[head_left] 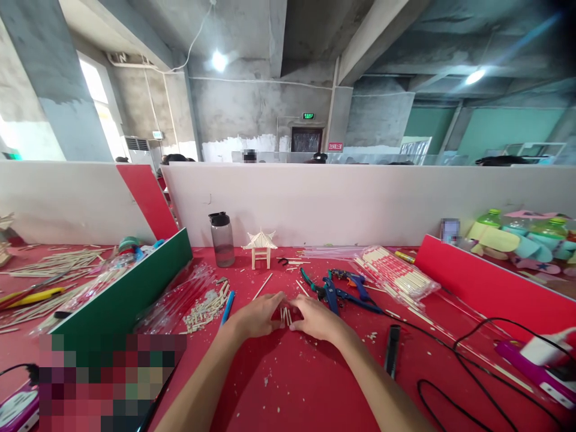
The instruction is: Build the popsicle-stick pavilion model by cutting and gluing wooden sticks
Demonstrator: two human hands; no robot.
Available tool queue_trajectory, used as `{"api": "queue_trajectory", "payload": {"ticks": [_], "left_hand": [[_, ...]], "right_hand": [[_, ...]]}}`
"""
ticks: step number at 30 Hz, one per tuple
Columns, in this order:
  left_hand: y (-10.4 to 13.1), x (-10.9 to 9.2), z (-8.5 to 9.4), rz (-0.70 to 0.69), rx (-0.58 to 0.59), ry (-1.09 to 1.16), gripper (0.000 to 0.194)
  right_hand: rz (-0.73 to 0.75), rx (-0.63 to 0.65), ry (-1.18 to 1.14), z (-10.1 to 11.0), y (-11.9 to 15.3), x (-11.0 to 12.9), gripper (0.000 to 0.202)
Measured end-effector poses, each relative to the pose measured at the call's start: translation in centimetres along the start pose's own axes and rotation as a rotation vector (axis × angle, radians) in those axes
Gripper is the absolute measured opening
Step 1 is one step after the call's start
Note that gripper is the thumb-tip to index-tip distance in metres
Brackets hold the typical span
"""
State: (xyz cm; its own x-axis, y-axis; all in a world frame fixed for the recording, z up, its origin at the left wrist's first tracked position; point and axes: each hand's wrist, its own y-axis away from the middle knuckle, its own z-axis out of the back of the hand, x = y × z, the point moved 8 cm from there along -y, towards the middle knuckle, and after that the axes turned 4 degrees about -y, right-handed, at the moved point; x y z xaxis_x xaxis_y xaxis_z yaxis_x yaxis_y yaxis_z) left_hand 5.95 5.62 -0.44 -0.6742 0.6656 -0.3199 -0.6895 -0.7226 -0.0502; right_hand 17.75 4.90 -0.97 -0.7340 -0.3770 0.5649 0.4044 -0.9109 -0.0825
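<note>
My left hand (264,313) and my right hand (312,315) meet over the red table, one at each side of a few short wooden sticks (286,317). Fingers of both hands are curled in around the sticks, which stand close together between them. Behind the hands stands a small pavilion made of sticks (261,246), with a pointed roof. Left of my left hand lie a blue pen-like rod (228,307) and a pile of short cut stick pieces (207,312). Beyond my right hand lie blue-handled pliers (332,294) and a blue glue gun (355,282).
A grey bottle (222,240) stands by the white partition (315,204). Packed sticks (400,276) lie at the right, near a red divider (490,276). A green divider (130,288) stands at the left. Black cables (477,366) and a dark box cutter (392,351) lie right of my forearm.
</note>
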Motion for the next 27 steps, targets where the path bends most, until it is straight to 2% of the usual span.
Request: {"api": "queue_trajectory", "payload": {"ticks": [5, 16, 19, 23, 25, 27], "left_hand": [[-0.1, 0.3, -0.2, -0.002, 0.008, -0.016, 0.042], [-0.1, 0.4, 0.1, -0.005, 0.009, 0.086, 0.045], [0.2, 1.2, 0.9, -0.016, -0.034, 0.097, 0.038], [0.8, 3.6, 2.8, 0.105, -0.145, -0.031, 0.030], [1.2, 4.4, 3.4, 0.162, -0.149, -0.079, 0.028], [1.5, 4.4, 3.6, 0.176, -0.100, -0.089, 0.023]], "right_hand": [[0.010, -0.004, 0.038, -0.2, -0.2, 0.2, 0.021], [0.018, -0.056, 0.024, -0.5, -0.5, 0.4, 0.022], [0.018, -0.048, 0.000, -0.5, -0.4, 0.4, 0.029], [-0.004, -0.044, -0.020, -0.6, -0.4, 0.2, 0.040], [0.003, -0.041, -0.017, -0.6, -0.4, 0.0, 0.045], [0.017, -0.039, -0.012, -0.7, -0.5, 0.0, 0.047]]}}
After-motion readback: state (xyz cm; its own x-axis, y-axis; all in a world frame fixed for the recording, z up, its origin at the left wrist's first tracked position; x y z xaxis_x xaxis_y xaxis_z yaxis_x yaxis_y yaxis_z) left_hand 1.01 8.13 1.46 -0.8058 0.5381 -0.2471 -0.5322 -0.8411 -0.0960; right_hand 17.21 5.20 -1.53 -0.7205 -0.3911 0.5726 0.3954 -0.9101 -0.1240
